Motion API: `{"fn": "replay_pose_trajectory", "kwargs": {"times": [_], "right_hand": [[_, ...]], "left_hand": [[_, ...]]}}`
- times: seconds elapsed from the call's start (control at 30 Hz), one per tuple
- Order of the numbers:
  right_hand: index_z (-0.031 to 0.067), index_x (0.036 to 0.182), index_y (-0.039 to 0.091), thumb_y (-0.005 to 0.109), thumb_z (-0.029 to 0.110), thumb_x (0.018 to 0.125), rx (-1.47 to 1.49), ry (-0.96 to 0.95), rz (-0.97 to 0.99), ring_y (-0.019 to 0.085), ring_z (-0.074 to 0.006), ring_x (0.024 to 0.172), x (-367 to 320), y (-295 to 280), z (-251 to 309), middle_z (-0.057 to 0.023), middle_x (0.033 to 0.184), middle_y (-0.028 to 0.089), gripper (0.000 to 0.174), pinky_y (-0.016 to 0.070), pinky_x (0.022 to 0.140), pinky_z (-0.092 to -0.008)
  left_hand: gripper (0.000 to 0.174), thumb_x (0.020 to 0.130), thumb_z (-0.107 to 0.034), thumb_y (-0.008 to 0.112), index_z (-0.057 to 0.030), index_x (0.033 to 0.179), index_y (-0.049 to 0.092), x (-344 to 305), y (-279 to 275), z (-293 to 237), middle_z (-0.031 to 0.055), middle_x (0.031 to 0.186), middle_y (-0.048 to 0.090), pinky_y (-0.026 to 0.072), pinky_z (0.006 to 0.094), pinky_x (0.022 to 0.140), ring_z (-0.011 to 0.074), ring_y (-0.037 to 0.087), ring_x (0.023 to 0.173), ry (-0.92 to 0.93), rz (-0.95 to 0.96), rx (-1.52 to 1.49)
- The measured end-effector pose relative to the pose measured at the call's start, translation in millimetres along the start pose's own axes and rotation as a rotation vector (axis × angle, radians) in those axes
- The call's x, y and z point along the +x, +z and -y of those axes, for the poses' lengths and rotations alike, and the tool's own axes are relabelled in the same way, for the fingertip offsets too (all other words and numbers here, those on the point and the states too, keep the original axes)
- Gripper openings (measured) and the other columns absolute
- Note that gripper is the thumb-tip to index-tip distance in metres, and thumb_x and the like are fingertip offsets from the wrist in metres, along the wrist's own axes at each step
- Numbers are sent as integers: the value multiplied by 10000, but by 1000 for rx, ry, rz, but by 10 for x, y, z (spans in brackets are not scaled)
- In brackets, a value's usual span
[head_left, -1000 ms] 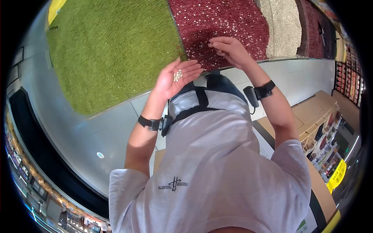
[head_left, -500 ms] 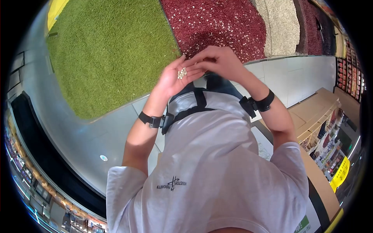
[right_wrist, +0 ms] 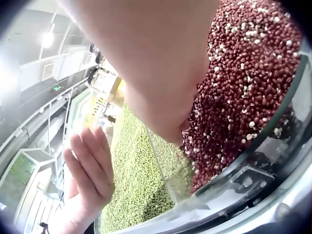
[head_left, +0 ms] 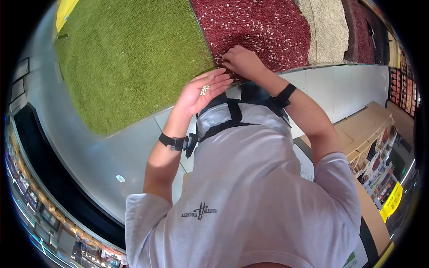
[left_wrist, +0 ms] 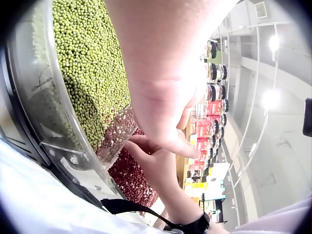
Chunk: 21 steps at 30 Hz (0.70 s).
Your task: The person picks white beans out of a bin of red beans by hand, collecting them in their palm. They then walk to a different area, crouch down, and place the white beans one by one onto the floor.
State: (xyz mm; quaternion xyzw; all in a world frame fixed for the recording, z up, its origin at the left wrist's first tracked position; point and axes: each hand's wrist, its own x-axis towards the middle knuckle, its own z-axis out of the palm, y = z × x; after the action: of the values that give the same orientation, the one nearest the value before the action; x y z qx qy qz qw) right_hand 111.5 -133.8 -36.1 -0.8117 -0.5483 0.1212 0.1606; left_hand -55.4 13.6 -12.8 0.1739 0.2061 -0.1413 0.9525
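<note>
In the head view the left hand (head_left: 196,94) is held palm up with its fingers extended, a small cluster of pale beans (head_left: 204,90) lying on the palm. The right hand (head_left: 245,62) is bent down over the red beans (head_left: 277,38) dotted with pale ones, near the clear divider (right_wrist: 163,165). Its fingertips are at the red beans' surface, and whether they pinch anything is hidden. From the right wrist, the left hand (right_wrist: 92,173) appears raised beside the green beans (right_wrist: 131,180), apart from the right hand (right_wrist: 161,92).
Green beans (head_left: 129,58) fill the compartment left of the red ones. Pale grains (head_left: 328,31) lie to the right. The bin's clear front rim (right_wrist: 287,102) curves close below the right hand. Shelves of jars (left_wrist: 209,131) stand beyond.
The right hand moved from the red beans to above the left palm, then back down to the red beans nearer the divider. The left hand has stayed nearly in place, its thumb now closer to its fingers.
</note>
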Motion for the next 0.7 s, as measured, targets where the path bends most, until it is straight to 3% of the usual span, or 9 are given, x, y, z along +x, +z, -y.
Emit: {"fn": "replay_pose_trajectory", "kwargs": {"times": [0.13,0.2,0.53,0.63,0.7], "right_hand": [[75,878,655,650,228,816,-53,-30,4,594,-251,902,34,134,-14,-64,869,628,165,525,767,-358],[73,852,644,635,198,811,-101,-29,7,593,-249,896,45,182,-31,-65,867,628,132,526,769,-357],[68,823,656,623,153,788,-111,-45,-6,606,-249,881,51,298,-92,-68,837,642,98,512,790,-351],[66,899,700,647,161,794,117,37,-42,634,-250,883,21,136,-119,-68,893,684,151,514,806,-332],[85,994,716,673,182,803,474,329,68,663,-228,858,-23,-34,-97,-71,956,702,219,515,803,-302]], "left_hand": [[482,948,-143,494,71,1366,386,-42,19,-16,223,1283,537,483,370,986,307,562,1168,-21,23,-15],[479,926,-103,453,105,1350,378,-44,22,-16,260,1273,536,453,409,1017,357,542,1189,-15,49,-25],[529,875,-100,421,107,1360,369,-71,-20,-13,262,1295,517,440,410,1031,364,531,1200,-36,34,-100],[552,863,-92,445,79,1381,363,-66,-27,-17,237,1291,530,491,378,979,326,554,1178,-47,21,-98],[547,863,-89,441,80,1377,367,-70,-23,-19,236,1285,536,494,378,977,325,562,1170,-46,18,-102]]}}
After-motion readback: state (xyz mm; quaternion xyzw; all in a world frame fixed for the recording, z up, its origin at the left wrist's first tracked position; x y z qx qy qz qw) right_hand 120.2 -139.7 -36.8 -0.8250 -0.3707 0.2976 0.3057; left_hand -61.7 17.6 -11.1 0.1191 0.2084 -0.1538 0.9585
